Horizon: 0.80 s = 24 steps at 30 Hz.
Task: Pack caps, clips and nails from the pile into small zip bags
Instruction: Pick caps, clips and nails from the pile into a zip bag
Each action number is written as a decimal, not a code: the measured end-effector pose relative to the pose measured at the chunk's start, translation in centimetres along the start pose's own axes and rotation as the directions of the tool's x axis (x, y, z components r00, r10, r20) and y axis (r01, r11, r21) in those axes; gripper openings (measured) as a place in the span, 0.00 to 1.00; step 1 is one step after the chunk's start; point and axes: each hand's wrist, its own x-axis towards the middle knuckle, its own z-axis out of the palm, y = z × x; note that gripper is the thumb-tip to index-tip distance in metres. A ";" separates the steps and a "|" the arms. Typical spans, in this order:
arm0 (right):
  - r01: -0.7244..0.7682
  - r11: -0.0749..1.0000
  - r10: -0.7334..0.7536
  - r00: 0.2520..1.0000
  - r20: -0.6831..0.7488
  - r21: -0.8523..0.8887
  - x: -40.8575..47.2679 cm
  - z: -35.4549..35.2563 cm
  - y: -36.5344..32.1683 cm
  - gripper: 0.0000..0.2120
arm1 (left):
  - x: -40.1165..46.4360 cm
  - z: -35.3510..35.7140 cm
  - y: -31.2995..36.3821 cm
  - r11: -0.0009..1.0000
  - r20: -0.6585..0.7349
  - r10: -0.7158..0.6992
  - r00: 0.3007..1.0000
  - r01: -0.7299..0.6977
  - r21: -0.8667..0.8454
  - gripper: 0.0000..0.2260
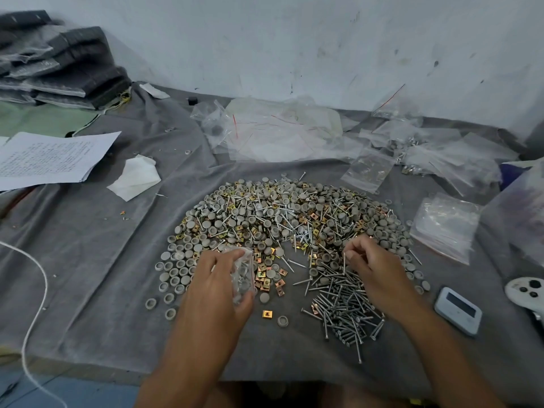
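Left hand [219, 278] grips a zip bag [243, 275]; right hand [374, 269] apparently pinches nails [343, 262].

Sorting hardware on a grey-clothed desk [88, 260]

The left hand [219, 285] grips a small zip bag [243, 273] with caps inside; the right hand [374, 266] pinches a nail [343, 262] upright beside the pile [279, 219].

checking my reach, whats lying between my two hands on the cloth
In the head view, between the left hand and the right hand: gold clips, a few grey caps, stray nails, otherwise bare grey cloth.
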 end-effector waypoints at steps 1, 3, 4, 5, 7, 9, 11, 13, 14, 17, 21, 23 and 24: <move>-0.012 0.999 0.012 1.000 -0.002 0.043 -0.1 0.0 -0.4 0.06 | 0.0 0.0 0.0 1.000 -0.001 -0.006 1.000 0.006 0.001 0.26; -0.021 0.988 0.020 1.000 0.008 0.153 -0.5 0.2 -1.7 0.06 | -0.1 0.1 -0.1 1.000 0.000 -0.010 1.000 0.010 0.001 0.27; -0.013 0.978 0.010 1.000 0.016 0.210 -0.8 0.4 -2.5 0.06 | -0.1 0.1 0.0 1.000 0.000 -0.008 1.000 0.008 -0.003 0.26; 0.001 0.963 -0.008 1.000 0.023 0.269 -1.0 0.7 -3.5 0.06 | 0.0 0.1 0.0 1.000 -0.001 -0.006 1.000 0.006 -0.007 0.26; 0.038 0.925 -0.054 0.998 0.032 0.377 -1.6 1.3 -5.5 0.06 | 0.0 0.2 0.1 1.000 -0.004 -0.007 1.000 0.007 -0.012 0.26; 0.068 0.888 -0.091 0.995 0.029 0.455 -1.9 2.1 -7.3 0.07 | 0.0 0.2 0.2 1.000 -0.007 -0.010 1.000 0.009 -0.016 0.27; 0.114 0.844 -0.148 0.989 0.023 0.525 -2.2 2.8 -8.7 0.05 | 0.0 0.2 0.2 1.000 -0.007 -0.007 1.000 0.006 -0.025 0.27; 0.167 0.822 -0.206 0.979 0.010 0.544 -2.3 3.4 -9.9 0.09 | 0.0 0.1 0.0 1.000 -0.007 0.003 1.000 -0.003 -0.023 0.27; 0.205 0.830 -0.235 0.972 -0.007 0.518 -2.3 3.6 -10.3 0.10 | 0.0 0.1 0.0 1.000 -0.005 0.004 1.000 -0.004 -0.020 0.27; 0.316 0.860 -0.313 0.947 -0.075 0.401 -2.4 4.3 -11.2 0.09 | 0.0 0.1 -0.1 1.000 -0.001 0.008 1.000 -0.008 -0.028 0.27; 0.425 0.875 -0.427 0.903 -0.043 0.231 -2.4 4.8 -11.5 0.07 | -0.1 0.0 -0.1 0.999 -0.001 0.011 1.000 -0.011 -0.030 0.28; 0.444 0.880 -0.454 0.891 0.022 0.167 -2.4 5.2 -11.3 0.08 | -0.1 0.1 -0.2 0.999 -0.004 0.014 1.000 -0.014 -0.041 0.28; 0.450 0.885 -0.458 0.888 0.050 0.123 -2.5 5.4 -11.3 0.08 | -0.1 0.1 -0.2 0.999 -0.004 0.014 1.000 -0.014 -0.045 0.27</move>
